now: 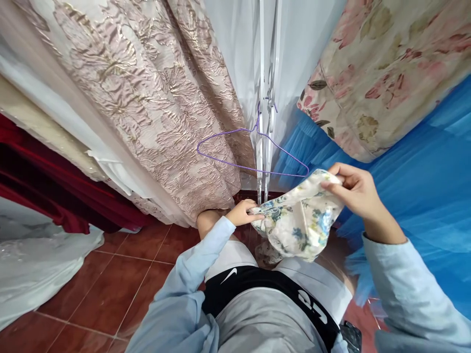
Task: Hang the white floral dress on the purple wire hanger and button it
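Note:
A cream cloth garment point(294, 220) with blue and yellow flowers is stretched between my two hands, above my lap. My left hand point(243, 212) pinches its left end, thumb on the near side. At the upper right corner, my right hand point(351, 189) grips the edge between thumb and fingers. The lower part of the cloth hangs in folds, and its exact kind is hard to make out. Just beyond it, a purple wire hanger point(253, 130) hangs on a white metal rack point(262, 88); the hanger's right corner is close to the cloth's top edge.
A pink and gold brocade gown point(158, 98) hangs on the left, beside dark red fabric point(44, 171). To the right are a floral dress point(390, 78) and blue tulle point(415, 186). A black object point(351, 336) lies on the red tiled floor point(121, 274).

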`<state>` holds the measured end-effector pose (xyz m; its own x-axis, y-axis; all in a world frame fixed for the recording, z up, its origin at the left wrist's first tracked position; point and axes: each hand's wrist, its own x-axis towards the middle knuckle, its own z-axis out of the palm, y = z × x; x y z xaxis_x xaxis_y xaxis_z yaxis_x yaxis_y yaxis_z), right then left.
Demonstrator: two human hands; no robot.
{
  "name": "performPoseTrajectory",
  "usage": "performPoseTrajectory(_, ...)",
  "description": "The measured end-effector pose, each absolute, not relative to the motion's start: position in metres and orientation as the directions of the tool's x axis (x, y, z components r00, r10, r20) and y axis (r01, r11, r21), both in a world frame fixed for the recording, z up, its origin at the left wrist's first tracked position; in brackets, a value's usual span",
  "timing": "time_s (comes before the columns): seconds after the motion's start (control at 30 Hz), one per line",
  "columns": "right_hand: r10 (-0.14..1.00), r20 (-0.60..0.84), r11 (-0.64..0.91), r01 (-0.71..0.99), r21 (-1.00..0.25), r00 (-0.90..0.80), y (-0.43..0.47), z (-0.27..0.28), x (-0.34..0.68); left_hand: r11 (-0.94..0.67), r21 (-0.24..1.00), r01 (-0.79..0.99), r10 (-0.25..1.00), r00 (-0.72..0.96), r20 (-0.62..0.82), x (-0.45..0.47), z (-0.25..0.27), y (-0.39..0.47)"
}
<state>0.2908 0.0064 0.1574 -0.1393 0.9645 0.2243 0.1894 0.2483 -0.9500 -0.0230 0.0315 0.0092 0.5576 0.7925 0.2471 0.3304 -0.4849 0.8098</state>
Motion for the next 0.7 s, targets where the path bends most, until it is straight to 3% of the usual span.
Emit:
performPoseTrajectory(0.2,0.916,0.394,0.370,0.220,-0.903,0.075,0.087,0.126,0.304,-0.380,0.891,0.247,0.882,0.386,0.269,-0.058,0.042,0.022)
performPoseTrajectory(0.43,0.952,0.305,0.304,0.158,-0.939,-0.020,0.151,0.135,0.243,-0.440,0.864,0.244,0.852,0.417,0.316,-0.049,0.097,-0.004)
performPoseTrajectory(0.6,0.954,0.281,0.300,0.310,-0.902,-0.105,0.164,0.142,0.202,-0.507,0.799,0.323,0.848,0.352,0.396,-0.051,0.112,-0.008)
performPoseTrajectory(0.7,0.966,0.241,0.257,0.351,-0.900,-0.088,0.166,0.141,0.199,-0.516,0.734,0.442,0.849,0.381,0.367,-0.069,0.116,0.002)
